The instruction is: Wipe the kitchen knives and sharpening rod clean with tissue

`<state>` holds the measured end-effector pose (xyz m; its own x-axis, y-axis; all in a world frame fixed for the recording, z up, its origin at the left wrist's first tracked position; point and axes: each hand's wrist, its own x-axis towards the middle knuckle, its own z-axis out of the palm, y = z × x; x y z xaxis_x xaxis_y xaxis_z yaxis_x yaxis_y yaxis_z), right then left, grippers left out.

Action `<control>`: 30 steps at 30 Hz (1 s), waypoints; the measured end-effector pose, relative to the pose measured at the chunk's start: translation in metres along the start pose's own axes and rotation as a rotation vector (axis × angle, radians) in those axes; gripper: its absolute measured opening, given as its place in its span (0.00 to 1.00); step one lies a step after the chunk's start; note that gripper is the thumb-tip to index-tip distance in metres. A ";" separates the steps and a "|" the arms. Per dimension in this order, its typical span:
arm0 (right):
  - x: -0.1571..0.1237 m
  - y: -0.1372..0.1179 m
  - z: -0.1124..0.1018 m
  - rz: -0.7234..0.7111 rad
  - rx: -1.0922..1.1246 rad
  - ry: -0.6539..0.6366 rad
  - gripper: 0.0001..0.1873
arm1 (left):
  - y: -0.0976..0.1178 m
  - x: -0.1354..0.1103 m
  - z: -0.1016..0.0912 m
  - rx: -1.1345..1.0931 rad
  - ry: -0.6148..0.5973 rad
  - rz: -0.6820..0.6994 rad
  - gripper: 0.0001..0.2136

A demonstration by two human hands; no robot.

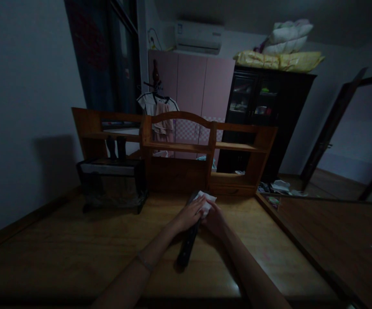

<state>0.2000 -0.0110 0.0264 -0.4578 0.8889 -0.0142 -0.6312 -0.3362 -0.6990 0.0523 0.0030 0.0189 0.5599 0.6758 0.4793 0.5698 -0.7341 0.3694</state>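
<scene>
A long dark flat object (187, 244), perhaps a remote or a sheath, lies lengthwise on the wooden desk (76, 257). My left hand (189, 216) rests on its far part, fingers curled over it. My right hand (214, 219) is beside it on the right and pinches a white tissue or cloth (206, 201) against the object's far end. Both hands touch each other there. The room is dim, so the object's details are unclear.
A wooden shelf unit (179, 148) stands at the back of the desk. A dark wire rack (110, 182) sits at the back left. Another table surface (334, 240) with papers adjoins on the right. Behind are a pink wardrobe (202, 86) and a dark cabinet (269, 111).
</scene>
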 end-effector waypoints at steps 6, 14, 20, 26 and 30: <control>-0.003 0.003 0.011 -0.017 -0.011 -0.008 0.15 | 0.009 0.000 -0.007 0.045 0.029 0.017 0.23; 0.002 0.017 0.009 0.072 -0.051 -0.087 0.15 | -0.022 -0.002 0.005 0.249 0.148 -0.121 0.24; 0.003 0.012 0.010 -0.015 -0.082 -0.011 0.16 | -0.030 -0.001 0.004 0.222 0.212 -0.159 0.24; -0.004 -0.011 0.005 -0.187 -0.015 0.093 0.13 | -0.009 0.001 0.001 0.146 0.133 -0.036 0.23; -0.005 -0.014 0.000 -0.251 0.045 0.081 0.15 | 0.007 -0.001 -0.003 0.131 0.067 0.042 0.23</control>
<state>0.2108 -0.0109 0.0362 -0.2325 0.9677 0.0973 -0.7469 -0.1136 -0.6552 0.0540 -0.0034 0.0234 0.5464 0.6354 0.5456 0.6225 -0.7439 0.2430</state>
